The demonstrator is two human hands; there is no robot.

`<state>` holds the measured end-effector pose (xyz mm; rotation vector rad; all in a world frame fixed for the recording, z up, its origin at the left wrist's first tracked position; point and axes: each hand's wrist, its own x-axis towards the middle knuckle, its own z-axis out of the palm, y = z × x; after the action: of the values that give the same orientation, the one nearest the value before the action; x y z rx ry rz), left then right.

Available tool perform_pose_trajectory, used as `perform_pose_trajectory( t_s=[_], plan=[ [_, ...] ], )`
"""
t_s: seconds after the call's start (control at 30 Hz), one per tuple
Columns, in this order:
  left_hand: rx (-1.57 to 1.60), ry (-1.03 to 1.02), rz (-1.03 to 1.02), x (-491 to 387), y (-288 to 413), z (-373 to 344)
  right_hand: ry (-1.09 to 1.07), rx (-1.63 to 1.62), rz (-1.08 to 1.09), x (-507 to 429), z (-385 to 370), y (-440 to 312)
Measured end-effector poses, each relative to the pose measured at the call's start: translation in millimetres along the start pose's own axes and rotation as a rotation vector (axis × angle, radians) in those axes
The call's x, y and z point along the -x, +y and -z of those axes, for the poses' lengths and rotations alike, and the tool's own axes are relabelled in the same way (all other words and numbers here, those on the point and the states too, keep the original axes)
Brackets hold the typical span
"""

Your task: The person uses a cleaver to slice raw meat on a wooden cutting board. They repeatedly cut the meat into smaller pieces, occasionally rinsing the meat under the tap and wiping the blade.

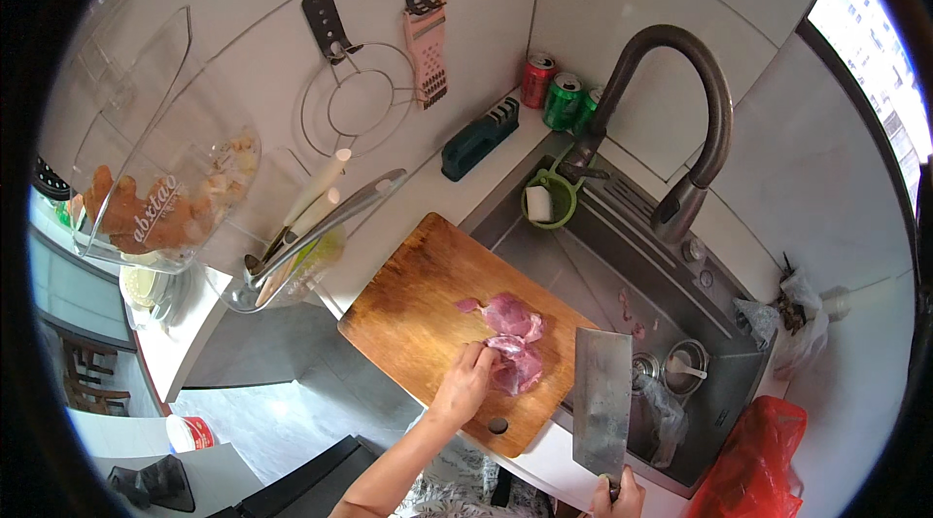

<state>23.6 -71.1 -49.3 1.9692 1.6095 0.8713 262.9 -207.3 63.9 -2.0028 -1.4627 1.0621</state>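
On a wooden cutting board (pixel 408 285) lie two joined pieces of raw pink meat, the farther piece (pixel 508 315) and the nearer piece (pixel 519 370). My left hand (pixel 464 384) has its fingers on the left edge of the nearer piece, pinching it. In my right hand (pixel 617 495) is the handle of a Chinese cleaver (pixel 603 401). The broad blade points away from me, to the right of the board and over the sink's near edge, apart from the meat. The fingertips of my left hand are partly hidden.
The board's right side overlaps a dark sink (pixel 583 263) with a gooseneck faucet (pixel 718 117). A green strainer basket (pixel 552 201) hangs there. A knife sharpener (pixel 479 140) and several drink cans (pixel 563 101) stand behind. A utensil holder (pixel 248 296) is left; a red plastic bag (pixel 758 460) is right.
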Motion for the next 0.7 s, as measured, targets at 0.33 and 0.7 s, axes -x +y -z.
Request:
perform_pose_trajectory(
  t_s=[0.33, 0.7],
  plan=[
    [0.181, -0.072, -0.212, 12, -20, 25, -0.210, -0.008, 0.147, 0, -7, 10],
    [0.030, -0.076, -0.157, 28, -27, 23, -0.277, 0.169, 0.237, -11, -43, 3]
  ],
)
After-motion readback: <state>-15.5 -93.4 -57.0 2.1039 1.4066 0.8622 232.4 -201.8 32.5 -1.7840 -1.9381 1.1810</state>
